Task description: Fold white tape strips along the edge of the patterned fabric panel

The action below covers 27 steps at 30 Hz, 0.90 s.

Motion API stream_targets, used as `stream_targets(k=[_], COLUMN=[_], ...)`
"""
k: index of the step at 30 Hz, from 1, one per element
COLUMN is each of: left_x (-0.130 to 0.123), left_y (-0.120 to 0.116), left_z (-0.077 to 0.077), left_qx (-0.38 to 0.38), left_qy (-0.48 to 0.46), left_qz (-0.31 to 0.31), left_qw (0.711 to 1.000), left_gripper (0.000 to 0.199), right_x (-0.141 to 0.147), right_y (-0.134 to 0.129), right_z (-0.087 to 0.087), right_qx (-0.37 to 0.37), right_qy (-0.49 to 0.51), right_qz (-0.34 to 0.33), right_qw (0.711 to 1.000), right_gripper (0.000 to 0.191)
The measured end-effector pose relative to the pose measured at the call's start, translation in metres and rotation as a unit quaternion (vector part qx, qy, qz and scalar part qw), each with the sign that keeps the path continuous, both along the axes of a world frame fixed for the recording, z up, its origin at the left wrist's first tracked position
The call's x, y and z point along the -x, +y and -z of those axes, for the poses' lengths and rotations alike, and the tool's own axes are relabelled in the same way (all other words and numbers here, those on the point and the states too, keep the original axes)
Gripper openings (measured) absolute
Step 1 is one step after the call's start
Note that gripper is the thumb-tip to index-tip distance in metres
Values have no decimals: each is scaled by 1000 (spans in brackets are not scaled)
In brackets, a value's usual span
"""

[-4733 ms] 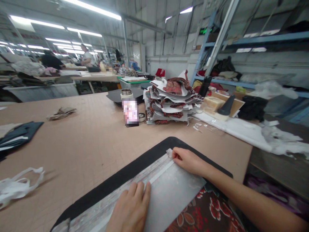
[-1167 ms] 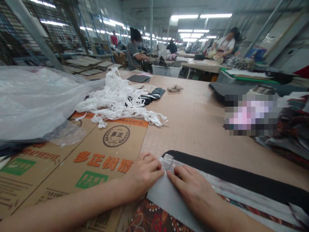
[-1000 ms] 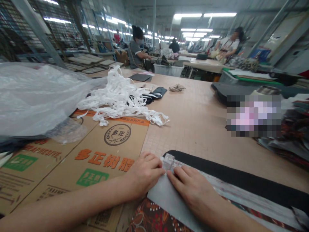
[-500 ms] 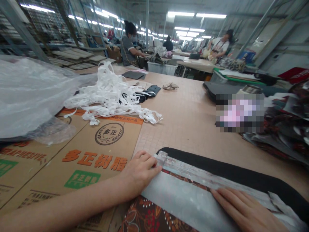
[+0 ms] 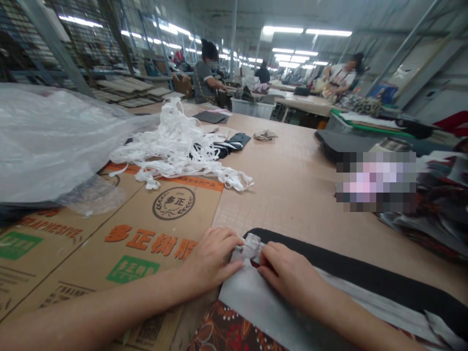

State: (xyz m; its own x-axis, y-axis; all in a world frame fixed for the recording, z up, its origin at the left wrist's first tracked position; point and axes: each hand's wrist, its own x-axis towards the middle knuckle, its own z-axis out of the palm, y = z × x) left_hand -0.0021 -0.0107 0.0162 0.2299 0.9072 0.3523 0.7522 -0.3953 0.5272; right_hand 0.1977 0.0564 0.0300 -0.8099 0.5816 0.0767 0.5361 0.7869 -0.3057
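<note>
A patterned fabric piece (image 5: 234, 324), brown with red and orange leaves, lies with its grey-white backing (image 5: 252, 292) turned up. Beneath its far side is a black board with rounded corners (image 5: 351, 265). My left hand (image 5: 217, 256) is closed at the fabric's left end, thumb and fingertips gripping the edge. Close by, my right hand (image 5: 288, 270) pinches the folded strip near the same corner, its fingers curled. A small folded bit of backing (image 5: 252, 243) stands up between the two hands. My right forearm covers part of the fabric.
Flattened cardboard (image 5: 146, 263) lies at left under clear plastic sheeting (image 5: 66, 141). A tangled heap of white strips (image 5: 179, 146) sits beyond it. At right are a blurred-out item (image 5: 376, 178) and a fabric pile (image 5: 438, 214). Several people work in the background, one in grey (image 5: 206, 80).
My right hand has moved left along the fabric from lying flat on it to pinching near the corner by my left hand. The camera view has shifted slightly.
</note>
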Motion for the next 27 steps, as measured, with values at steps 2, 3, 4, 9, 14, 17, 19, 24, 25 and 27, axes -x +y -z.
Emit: stream_targets(k=[2, 3, 4, 9, 14, 17, 19, 24, 25, 27], left_x=[-1, -2, -3, -7, -8, -9, -9, -10, -10, -10], left_y=[-2, -2, -2, 1, 3, 0, -1, -2, -2, -2], left_z=[-1, -2, -3, -1, 5, 6, 6, 9, 9, 8], left_qx=[3, 5, 11, 61, 29, -30, -67, -120, -121, -124], left_qy=[-12, -19, -25, -22, 7, 64, 119, 199, 205, 215], left_qz=[-5, 0, 8, 3, -46, -37, -13, 31, 35, 42], left_qw=[1000, 1000, 1000, 998, 998, 997, 991, 972, 971, 968], left_gripper=[25, 21, 15, 7, 25, 19, 5, 17, 19, 24], right_x=[-5, -9, -13, -15, 2, 8, 10, 17, 19, 23], right_y=[0, 0, 0, 6, 22, 30, 32, 35, 36, 38], right_z=[-2, -4, -7, -10, 2, 6, 6, 1, 0, -2], right_qx=[34, 56, 84, 172, 82, 78, 84, 93, 93, 89], right_qy=[26, 43, 55, 90, 109, 114, 113, 63, 46, 12], right_qz=[-23, -34, -43, -70, -179, -191, -192, -181, -180, -184], right_qw=[999, 997, 994, 978, 974, 972, 971, 977, 978, 979], right_gripper=[10, 10, 10, 14, 17, 17, 16, 15, 14, 12])
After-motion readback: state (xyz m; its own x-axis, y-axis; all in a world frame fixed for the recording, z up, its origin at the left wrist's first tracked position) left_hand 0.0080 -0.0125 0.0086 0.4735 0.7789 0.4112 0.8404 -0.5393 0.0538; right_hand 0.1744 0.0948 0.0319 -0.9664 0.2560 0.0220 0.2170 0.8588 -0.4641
